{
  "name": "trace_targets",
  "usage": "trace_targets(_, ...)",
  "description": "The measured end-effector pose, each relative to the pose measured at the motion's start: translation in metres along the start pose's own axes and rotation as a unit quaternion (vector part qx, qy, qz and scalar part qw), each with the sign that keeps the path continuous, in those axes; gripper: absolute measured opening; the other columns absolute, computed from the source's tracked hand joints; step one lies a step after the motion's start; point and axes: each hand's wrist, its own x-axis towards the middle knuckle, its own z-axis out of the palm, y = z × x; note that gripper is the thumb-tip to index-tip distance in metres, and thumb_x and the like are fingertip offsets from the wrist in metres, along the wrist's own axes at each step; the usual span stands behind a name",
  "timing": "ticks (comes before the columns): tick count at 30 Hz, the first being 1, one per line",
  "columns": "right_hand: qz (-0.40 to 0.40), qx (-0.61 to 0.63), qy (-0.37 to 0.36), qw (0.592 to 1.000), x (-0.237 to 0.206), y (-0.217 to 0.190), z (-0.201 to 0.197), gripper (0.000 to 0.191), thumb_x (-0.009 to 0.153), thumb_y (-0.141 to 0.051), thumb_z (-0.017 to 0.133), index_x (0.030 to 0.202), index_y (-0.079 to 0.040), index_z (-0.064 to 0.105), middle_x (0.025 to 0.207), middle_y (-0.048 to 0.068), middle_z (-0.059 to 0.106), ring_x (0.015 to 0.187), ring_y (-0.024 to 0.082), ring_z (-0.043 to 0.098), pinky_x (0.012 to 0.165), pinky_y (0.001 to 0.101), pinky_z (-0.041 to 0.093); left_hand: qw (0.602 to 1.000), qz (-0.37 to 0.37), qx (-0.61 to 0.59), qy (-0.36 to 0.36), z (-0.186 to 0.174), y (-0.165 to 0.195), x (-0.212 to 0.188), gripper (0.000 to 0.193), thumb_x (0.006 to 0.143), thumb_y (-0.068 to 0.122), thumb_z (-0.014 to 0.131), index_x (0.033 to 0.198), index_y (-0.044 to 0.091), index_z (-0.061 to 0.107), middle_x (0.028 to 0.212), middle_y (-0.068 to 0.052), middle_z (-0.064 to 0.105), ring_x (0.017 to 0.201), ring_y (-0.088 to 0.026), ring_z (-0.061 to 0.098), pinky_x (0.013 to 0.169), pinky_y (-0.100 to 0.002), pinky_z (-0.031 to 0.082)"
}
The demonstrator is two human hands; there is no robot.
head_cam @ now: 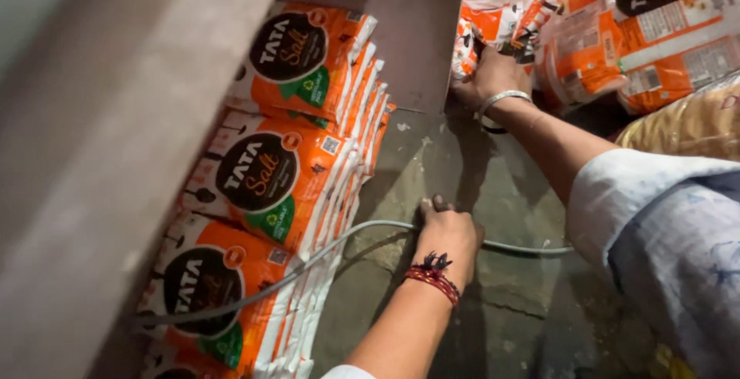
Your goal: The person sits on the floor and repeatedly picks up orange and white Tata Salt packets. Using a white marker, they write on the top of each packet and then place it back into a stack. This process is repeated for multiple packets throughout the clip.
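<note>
My right hand (493,74), with a silver bangle on the wrist, reaches into a loose pile of orange and white packets (617,32) at the top right. Its fingers are closed on the edge of one packet (472,43) and are partly hidden. My left hand (447,236), with a red thread band on the wrist, rests knuckles up on the grey concrete floor (462,155). A grey cable (339,246) runs under it. Whether the fingers hold the cable is hidden. Neat rows of orange packets (270,178) stand stacked against the left side.
A wide grey-brown ledge (100,140) overhangs the stacked packets on the left. A brown wall panel (408,32) closes the back. A yellowish woven sack (694,124) lies at the right. The cable crosses the stacked packets and the cracked floor.
</note>
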Motion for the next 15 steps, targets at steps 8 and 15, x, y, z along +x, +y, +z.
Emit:
trace_targets(8,-0.082,-0.067,0.028,0.994,0.009,0.005,-0.007,0.041,0.085,-0.045,0.074,0.093,-0.005,0.077,0.093,0.025,0.072,0.091,0.044,0.07,0.08,0.0518,0.055,0.999,-0.002,-0.013,-0.03,-0.006,-0.001,0.003,0.041,0.073,0.014,0.082,0.113,0.007,0.077,0.126,-0.02,0.068,0.135,-0.044,0.051,0.112,-0.061,0.034)
trace_targets(15,-0.144,0.005,0.145,0.979,-0.026,0.013,-0.016,0.031,0.094,-0.039,0.069,0.091,-0.01,0.077,0.083,0.02,0.073,0.084,0.043,0.069,0.078,0.0533,0.053,0.997,-0.019,-0.029,0.072,0.017,-0.017,-0.003,0.073,0.07,0.008,0.08,0.139,-0.003,0.058,0.151,-0.031,0.043,0.139,-0.044,0.043,0.112,-0.049,0.034)
